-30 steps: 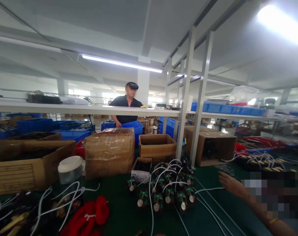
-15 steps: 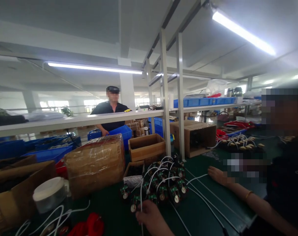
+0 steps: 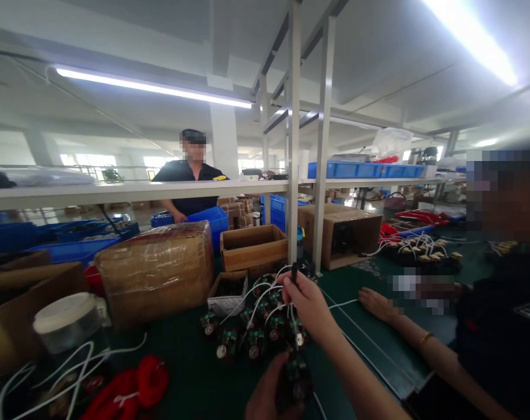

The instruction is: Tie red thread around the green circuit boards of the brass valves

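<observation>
My right hand (image 3: 311, 306) is closed in a pinch on a black cable end (image 3: 294, 273), raised over a cluster of circuit-board assemblies (image 3: 256, 341). Nearer to me, my left hand (image 3: 267, 388) is closed around the side of one circuit-board assembly (image 3: 296, 368), which has a green board and a dark body. A white cable (image 3: 292, 318) runs upward between this assembly and my right hand. The clustered assemblies carry green boards, round silvery parts and looping white cables. Part of the cluster is hidden behind my right hand.
A co-worker's hand (image 3: 374, 303) rests on the green table at right. Behind the cluster stand a taped carton (image 3: 155, 274), an open box (image 3: 253, 248) and shelf posts (image 3: 294, 146). A lidded plastic jug (image 3: 67, 321) and red bundle (image 3: 146, 379) are at left.
Earlier one hand pinched a white cable low beside the assemblies. Now both hands show, one raised with the black cable end and one on an assembly. The view has tilted down slightly.
</observation>
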